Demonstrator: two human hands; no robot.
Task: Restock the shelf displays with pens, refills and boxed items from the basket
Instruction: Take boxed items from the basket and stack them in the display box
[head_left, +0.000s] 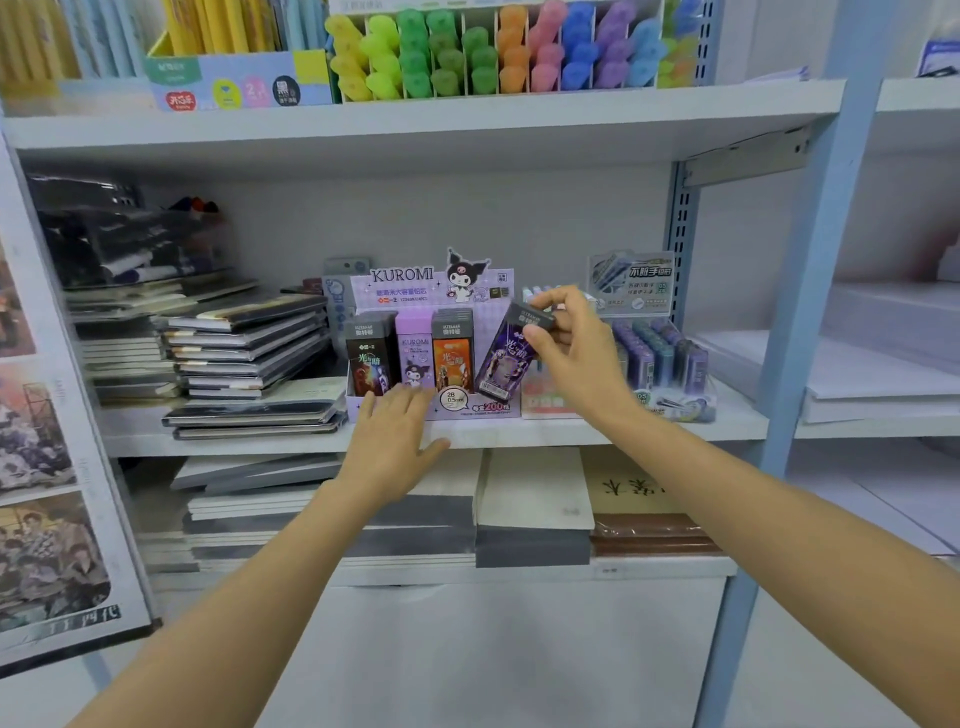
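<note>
Middle shelf (571, 434): the Kuromi display (405, 283) is set near the front edge, with three slots filled upright. The purple box (501, 361) is held at the right-end slot, tilted, top leaning right, lower end at the slot mouth. Its long axis likely needs swinging left to upright before seating. The top end is pinched by the right hand (576, 348), the nearer one. The left hand (395, 436) is laid flat on the display front, fingers straight, nothing held.

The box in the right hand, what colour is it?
The box is purple, dark grey top; head view.
</note>
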